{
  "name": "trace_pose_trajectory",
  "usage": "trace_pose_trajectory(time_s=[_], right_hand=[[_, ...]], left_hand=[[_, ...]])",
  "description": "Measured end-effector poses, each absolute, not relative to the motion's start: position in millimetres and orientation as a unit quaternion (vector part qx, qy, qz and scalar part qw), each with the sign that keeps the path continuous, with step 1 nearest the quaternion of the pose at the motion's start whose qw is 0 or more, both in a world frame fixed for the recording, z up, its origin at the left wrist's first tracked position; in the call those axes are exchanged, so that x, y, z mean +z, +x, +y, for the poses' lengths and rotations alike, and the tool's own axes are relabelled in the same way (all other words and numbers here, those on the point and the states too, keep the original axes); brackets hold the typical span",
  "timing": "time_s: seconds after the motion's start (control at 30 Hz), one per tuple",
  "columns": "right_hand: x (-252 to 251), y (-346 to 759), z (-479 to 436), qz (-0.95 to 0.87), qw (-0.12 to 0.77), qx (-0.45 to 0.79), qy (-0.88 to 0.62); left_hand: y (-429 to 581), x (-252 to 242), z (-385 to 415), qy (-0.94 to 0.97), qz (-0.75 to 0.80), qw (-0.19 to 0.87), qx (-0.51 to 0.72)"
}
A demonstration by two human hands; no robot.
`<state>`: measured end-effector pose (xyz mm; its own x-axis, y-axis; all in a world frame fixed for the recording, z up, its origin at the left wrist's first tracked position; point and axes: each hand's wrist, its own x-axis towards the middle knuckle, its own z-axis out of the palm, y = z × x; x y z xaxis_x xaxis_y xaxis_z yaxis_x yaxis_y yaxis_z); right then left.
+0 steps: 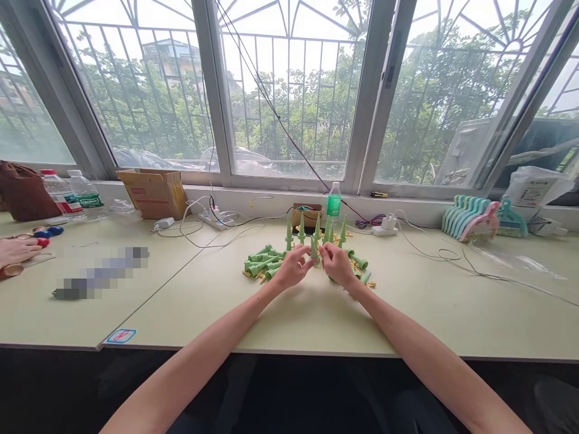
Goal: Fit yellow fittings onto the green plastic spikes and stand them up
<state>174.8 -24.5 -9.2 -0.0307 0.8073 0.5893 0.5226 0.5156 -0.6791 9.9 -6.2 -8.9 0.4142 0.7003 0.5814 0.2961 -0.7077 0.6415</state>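
The left hand [296, 267] pinches a green cone-shaped piece [313, 248] between thumb and fingers, holding it roughly upright just above the surface [194, 307]. The right hand [335, 263] meets it from the other side, thumb and forefinger drawn together at the piece; whether they grip the piece itself or some small part on it is too small to tell.

Just behind the 2 hands, more green cones [289, 234] stand upright in a loose group, points up, with yellow bits [301, 230] showing among them. Lying green pieces [262, 263] are heaped beside the left hand, and others lie partly hidden beside and under the right, with small yellow parts [371, 284] near them.

Past the standing cones sit a small open cardboard box [307, 213] and a bottle of green liquid [334, 204], close to the wall below the windows [294, 114]. A power strip [217, 218] with cables lies to the left, near a larger carton [156, 194]. Teal and pink plastic hangers [470, 218] stand in a row far to the right. At the far left, another person's hand [18, 252] rests near red and blue balls [49, 234], with 2 bottles [89, 198] behind.
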Motion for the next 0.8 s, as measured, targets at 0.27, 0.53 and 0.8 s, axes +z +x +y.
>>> trace_pose_trajectory(time_s=[0.27, 0.53, 0.8], right_hand=[[-7.4, 172.7, -25.2, -0.702, 0.514, 0.141, -0.472], [-5.0, 171.6, -26.7, -0.696, 0.519, 0.144, -0.474], [-6.3, 172.0, -25.2, -0.707, 0.504, 0.149, -0.473]], left_hand=[[10.3, -10.8, -3.7, 0.810, 0.313, 0.196, 0.456], [12.2, -9.8, -4.4, 0.809, 0.305, 0.180, 0.469], [11.4, -7.3, -5.4, 0.805, 0.323, 0.176, 0.466]])
